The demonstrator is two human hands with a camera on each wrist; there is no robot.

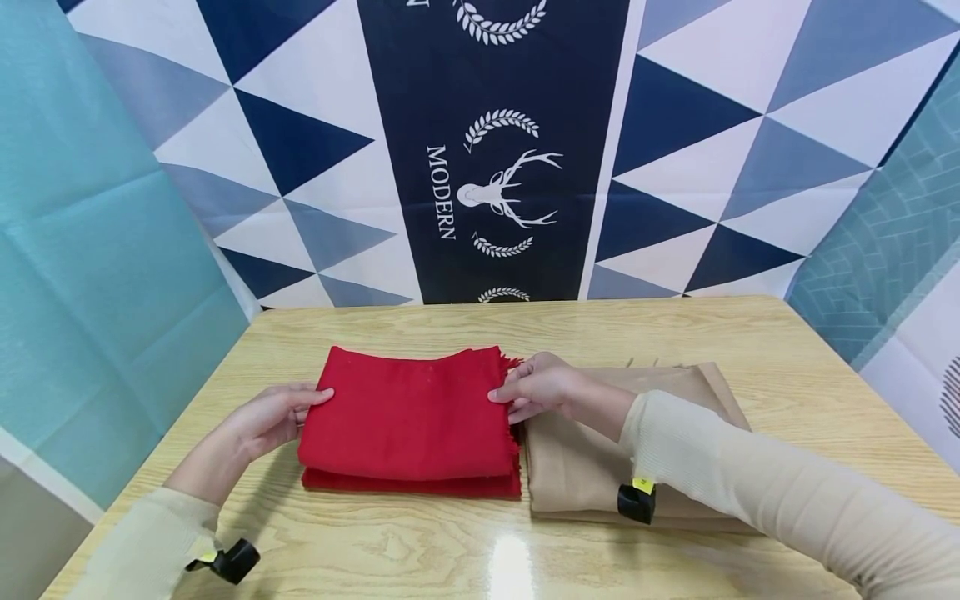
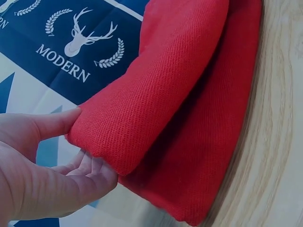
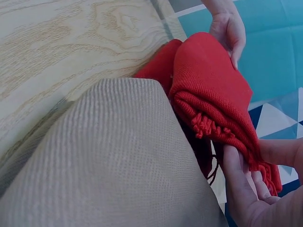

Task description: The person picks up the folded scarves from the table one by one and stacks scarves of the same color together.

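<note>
Matt knitted red cloth [image 1: 408, 412], ribbed beige cloth [image 1: 592, 467], glossy wood-grain table [image 1: 480, 550].

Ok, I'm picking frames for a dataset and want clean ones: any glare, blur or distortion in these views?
Head view: a bright glare patch on the wooden table near its front edge, straight edges bowed by the wide lens, focus otherwise sharp. Left wrist view: the red scarf shows crisp weave, the left hand is slightly soft. Right wrist view: the beige cloth up close is a little soft, the right hand is cut by the frame.

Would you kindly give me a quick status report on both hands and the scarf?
Left hand and right hand each pinch an end of the folded red scarf. Beige scarf lies alongside, under the right forearm.
</note>
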